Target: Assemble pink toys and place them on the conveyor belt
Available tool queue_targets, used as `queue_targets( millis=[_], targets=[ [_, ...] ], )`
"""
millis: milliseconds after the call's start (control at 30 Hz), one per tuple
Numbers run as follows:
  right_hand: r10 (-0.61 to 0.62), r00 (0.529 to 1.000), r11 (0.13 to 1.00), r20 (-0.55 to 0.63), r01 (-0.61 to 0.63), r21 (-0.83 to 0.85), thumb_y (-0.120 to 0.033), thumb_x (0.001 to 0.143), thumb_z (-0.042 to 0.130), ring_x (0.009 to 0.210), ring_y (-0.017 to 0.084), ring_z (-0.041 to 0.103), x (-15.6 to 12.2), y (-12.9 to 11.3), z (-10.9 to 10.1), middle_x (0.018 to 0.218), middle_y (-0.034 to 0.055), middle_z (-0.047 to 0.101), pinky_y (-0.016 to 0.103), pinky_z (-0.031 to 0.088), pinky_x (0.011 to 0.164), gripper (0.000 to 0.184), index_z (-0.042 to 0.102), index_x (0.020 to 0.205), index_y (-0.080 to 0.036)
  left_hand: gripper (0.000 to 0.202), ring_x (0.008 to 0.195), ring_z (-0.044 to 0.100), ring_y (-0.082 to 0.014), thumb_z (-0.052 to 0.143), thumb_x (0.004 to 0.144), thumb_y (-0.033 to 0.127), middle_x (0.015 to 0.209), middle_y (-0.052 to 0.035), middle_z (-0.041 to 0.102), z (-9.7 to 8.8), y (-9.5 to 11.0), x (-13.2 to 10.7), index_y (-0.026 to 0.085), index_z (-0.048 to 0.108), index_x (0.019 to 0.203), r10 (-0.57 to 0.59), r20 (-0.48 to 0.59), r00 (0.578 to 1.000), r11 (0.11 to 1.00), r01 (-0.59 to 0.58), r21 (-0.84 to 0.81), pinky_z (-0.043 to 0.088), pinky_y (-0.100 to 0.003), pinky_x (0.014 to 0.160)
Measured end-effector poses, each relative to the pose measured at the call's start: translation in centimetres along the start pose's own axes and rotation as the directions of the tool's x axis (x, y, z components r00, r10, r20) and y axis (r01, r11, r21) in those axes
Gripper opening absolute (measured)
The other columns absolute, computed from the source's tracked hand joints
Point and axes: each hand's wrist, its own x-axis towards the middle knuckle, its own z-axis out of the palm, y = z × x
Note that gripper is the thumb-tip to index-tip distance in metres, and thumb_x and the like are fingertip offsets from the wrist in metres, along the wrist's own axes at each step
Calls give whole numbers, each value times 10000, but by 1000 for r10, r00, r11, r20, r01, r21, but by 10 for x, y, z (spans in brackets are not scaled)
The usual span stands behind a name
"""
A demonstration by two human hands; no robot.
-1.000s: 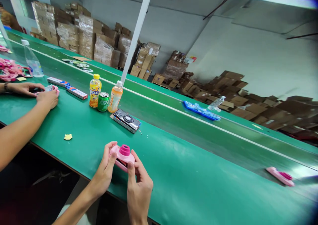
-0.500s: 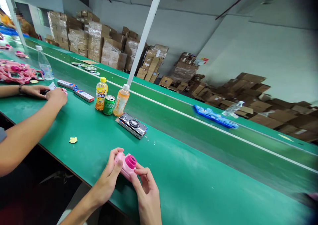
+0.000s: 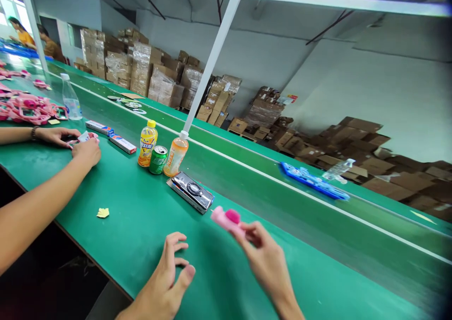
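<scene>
A pink toy camera [image 3: 222, 219] with a darker pink lens hangs above the green table, slightly smeared by motion. My right hand [image 3: 263, 252] pinches it at its right end, between thumb and fingers. My left hand [image 3: 167, 275] is apart from it, over the near part of the table, fingers curved and spread with nothing in them. Just beyond the toy camera lies a phone [image 3: 193, 188], dark and shiny with a ring on its back, resting on a flat box.
An orange drink bottle [image 3: 176, 154], a green can [image 3: 158, 160] and a yellow-capped bottle [image 3: 147, 143] stand behind the phone. At left a co-worker's hands [image 3: 84, 146] hold a pinkish part near pink camera shells [image 3: 30, 108]. A blue tray [image 3: 312, 181] lies on the conveyor belt.
My left hand has let go of the toy camera and opened. My right hand has carried it to the right and away from me, up off its earlier place. The view has tilted up slightly.
</scene>
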Motion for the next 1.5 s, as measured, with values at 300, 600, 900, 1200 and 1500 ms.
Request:
queue_targets(
  millis=[300,600,900,1200,1500],
  targets=[
    [139,959,901,-248,-226,-369,-479,739,655,684,176,539,167,90,-3,785,95,646,257,364,665,335,527,773,-171,223,930,600,-191,455,953,353,1062,-105,607,1,-28,26,176,552,1049,79,115,990,952,-109,287,487,-268,882],
    [51,900,941,-433,-189,-281,-481,845,457,1280,379,437,157,103,2,1324,267,533,498,359,1064,676,553,1354,-48,444,873,588,-202,337,973,576,918,-72,622,6,-4,18,194,555,915,89,26,996,925,-93,369,443,-268,815],
    [170,951,977,-258,-129,168,-876,562,470,693,170,582,117,113,-16,789,140,647,275,473,637,1006,674,1078,-36,379,892,557,-186,383,998,493,931,-42,637,6,13,8,187,590,915,68,-6,998,935,-62,350,401,-269,835],
    [128,990,984,-55,-120,129,-683,608,509,541,95,416,71,96,-10,640,18,507,226,319,521,770,694,1063,-90,338,885,568,-176,432,993,451,925,-39,648,10,12,1,177,621,931,108,-7,994,927,-98,361,415,-277,843],
    [98,995,995,-11,-97,17,-695,631,401,472,101,325,66,85,-11,522,-22,383,237,265,515,787,669,1075,-103,462,845,649,-220,387,888,588,907,-113,671,-97,1,16,166,544,993,215,-472,855,934,-40,354,534,-304,688]
  ],
)
